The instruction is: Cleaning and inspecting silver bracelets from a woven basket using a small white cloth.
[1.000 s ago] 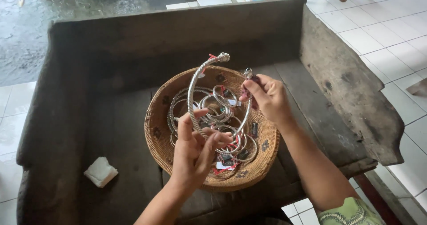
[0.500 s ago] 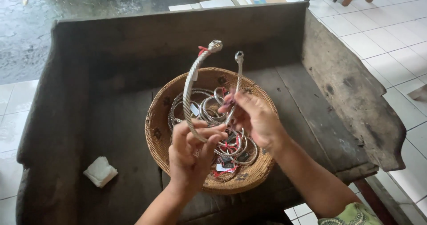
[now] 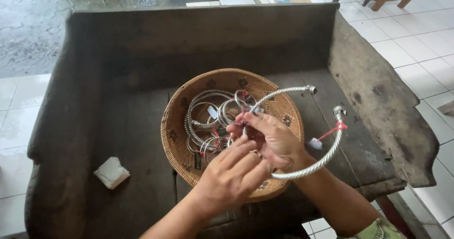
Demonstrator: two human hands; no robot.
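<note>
i see both hands over a round woven basket (image 3: 176,135) that sits on a dark, worn wooden tray (image 3: 118,125) with raised sides. my right hand (image 3: 274,139) is closed around a thick silver twisted neck ring (image 3: 312,165) — an open hoop with small knobbed ends, one end up near the basket's far rim, the other out to the right over the tray floor. the hoop curves out past the right wrist and back under the hand, so most of it hangs clear of the basket. a red string (image 3: 329,132) is tied near the right-hand end, and a small white tag (image 3: 314,144) dangles from it just beside the wrist. my left hand (image 3: 231,175) lies in front of the right, fingers bent and resting against it; i cannot tell whether it grips the ring or only touches the other hand. inside the basket lies a tangle of thinner silver bangles (image 3: 208,121), some with red ties and small tags, touching and overlapping one another. a folded white paper (image 3: 111,172) lies on the tray floor to the left, well apart from the basket. pale floor tiles (image 3: 406,45) show beyond the tray's right wall.
</note>
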